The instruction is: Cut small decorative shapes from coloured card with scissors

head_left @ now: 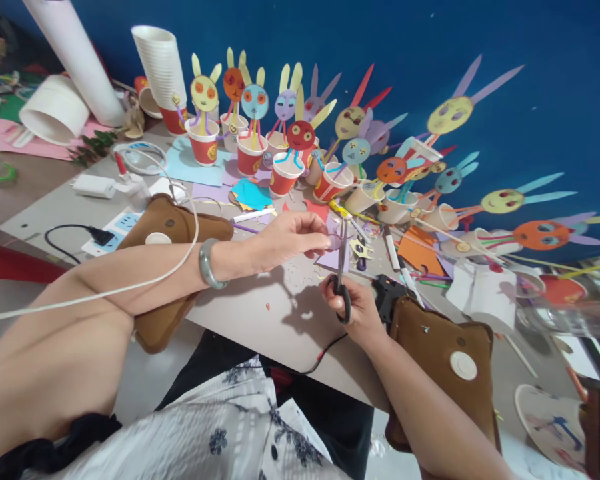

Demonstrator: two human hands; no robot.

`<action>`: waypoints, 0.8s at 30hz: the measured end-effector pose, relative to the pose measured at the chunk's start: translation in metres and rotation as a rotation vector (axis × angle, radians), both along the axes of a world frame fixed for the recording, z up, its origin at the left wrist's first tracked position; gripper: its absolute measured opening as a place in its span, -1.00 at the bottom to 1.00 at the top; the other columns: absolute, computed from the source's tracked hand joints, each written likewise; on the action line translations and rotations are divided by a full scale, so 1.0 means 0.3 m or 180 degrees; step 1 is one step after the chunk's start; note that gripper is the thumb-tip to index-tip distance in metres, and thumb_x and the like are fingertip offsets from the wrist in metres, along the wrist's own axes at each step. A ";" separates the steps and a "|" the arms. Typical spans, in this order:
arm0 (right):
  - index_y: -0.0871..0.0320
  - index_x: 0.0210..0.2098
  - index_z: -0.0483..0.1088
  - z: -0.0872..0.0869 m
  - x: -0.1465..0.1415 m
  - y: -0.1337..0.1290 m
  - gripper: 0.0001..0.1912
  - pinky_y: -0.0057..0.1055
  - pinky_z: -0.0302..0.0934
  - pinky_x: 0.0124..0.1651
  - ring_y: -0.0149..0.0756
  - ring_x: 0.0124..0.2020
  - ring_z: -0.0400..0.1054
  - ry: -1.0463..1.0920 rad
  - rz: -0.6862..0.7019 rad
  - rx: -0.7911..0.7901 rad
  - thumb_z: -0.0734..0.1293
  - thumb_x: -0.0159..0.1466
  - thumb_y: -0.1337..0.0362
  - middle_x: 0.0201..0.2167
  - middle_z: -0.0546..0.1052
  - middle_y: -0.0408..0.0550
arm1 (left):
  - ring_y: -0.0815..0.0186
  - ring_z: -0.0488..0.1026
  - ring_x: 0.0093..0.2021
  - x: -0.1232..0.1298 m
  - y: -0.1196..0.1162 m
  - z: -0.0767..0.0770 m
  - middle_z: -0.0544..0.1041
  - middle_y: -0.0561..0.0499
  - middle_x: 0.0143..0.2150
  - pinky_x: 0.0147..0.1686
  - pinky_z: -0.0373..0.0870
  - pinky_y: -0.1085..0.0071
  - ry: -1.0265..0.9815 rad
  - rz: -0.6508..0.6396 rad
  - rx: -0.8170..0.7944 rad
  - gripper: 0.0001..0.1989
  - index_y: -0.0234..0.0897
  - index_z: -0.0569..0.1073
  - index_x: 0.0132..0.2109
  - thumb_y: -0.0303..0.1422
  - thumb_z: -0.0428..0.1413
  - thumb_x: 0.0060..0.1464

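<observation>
Floral garment nearest; right grip clamped on black-handled scissors, grey blades; left grip pinching small purplish piece.

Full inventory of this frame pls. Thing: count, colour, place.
Scissors: one pair, dark handles, in right hand
Small thin piece: one, purplish, in left hand, material unclear
Rabbit figures: over a dozen, mixed colours, along the back
Cup stack: one, mostly white, back left
Paper scraps: several, blue, orange and others, mid-table
Markers: several, mostly white, beyond right hand
Cushions: two, brown, left and right
Power strip: one, white and blue, left
White tube: one, far left
Table: one, greyish, underneath
Wall: one, blue, behind
Bracelet: one, grey-green, left wrist
Left hand: one, bare, centre
Right hand: one, bare, right of centre
</observation>
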State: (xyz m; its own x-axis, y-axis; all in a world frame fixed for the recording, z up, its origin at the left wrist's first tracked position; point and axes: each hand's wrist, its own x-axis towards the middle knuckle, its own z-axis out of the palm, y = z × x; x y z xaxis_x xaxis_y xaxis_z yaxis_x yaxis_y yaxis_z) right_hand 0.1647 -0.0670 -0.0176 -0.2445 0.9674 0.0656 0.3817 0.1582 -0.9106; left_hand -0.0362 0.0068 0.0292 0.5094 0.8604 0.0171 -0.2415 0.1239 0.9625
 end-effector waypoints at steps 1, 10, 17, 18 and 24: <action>0.12 -0.59 0.23 0.000 0.000 0.000 -0.33 -0.36 0.02 -0.39 -0.32 -0.47 0.15 -0.0009 0.0001 0.0001 0.35 0.08 -0.38 -0.55 0.33 -0.13 | 0.52 0.40 -0.44 0.000 0.000 -0.001 0.44 0.11 -0.50 -0.35 0.33 0.52 0.0001 -0.0010 -0.0005 -0.89 -0.36 0.39 -0.39 -0.50 0.18 0.06; 0.13 -0.58 0.27 -0.011 0.004 0.002 -0.36 -0.36 0.05 -0.40 -0.32 -0.47 0.17 0.0055 -0.0020 0.0030 0.37 0.09 -0.36 -0.56 0.34 -0.13 | 0.51 0.40 -0.41 -0.003 0.004 -0.017 0.46 0.08 -0.42 -0.32 0.36 0.49 0.0018 -0.0175 0.0059 -0.85 -0.38 0.43 -0.35 -0.41 0.25 0.05; 0.13 -0.59 0.28 -0.001 -0.001 0.002 -0.33 -0.36 0.04 -0.43 -0.31 -0.47 0.17 0.0013 -0.0067 -0.0024 0.36 0.06 -0.39 -0.57 0.34 -0.12 | 0.51 0.39 -0.42 -0.005 0.003 -0.011 0.46 0.07 -0.44 -0.33 0.34 0.50 0.0103 -0.0127 0.0086 -0.87 -0.37 0.42 -0.37 -0.43 0.22 0.08; 0.13 -0.59 0.28 0.000 -0.001 0.002 -0.33 -0.36 0.04 -0.43 -0.31 -0.47 0.17 0.0015 -0.0069 -0.0027 0.36 0.06 -0.39 -0.57 0.34 -0.12 | 0.51 0.39 -0.42 -0.006 0.003 -0.009 0.46 0.07 -0.44 -0.33 0.34 0.50 0.0109 -0.0133 0.0083 -0.87 -0.37 0.42 -0.37 -0.43 0.21 0.08; 0.12 -0.60 0.26 -0.004 0.002 0.002 -0.33 -0.36 0.03 -0.41 -0.31 -0.47 0.16 0.0025 -0.0050 -0.0052 0.37 0.06 -0.38 -0.55 0.35 -0.11 | 0.52 0.38 -0.43 -0.005 -0.002 -0.001 0.46 0.08 -0.45 -0.34 0.34 0.51 0.0117 -0.0073 0.0031 -0.88 -0.37 0.40 -0.37 -0.47 0.20 0.08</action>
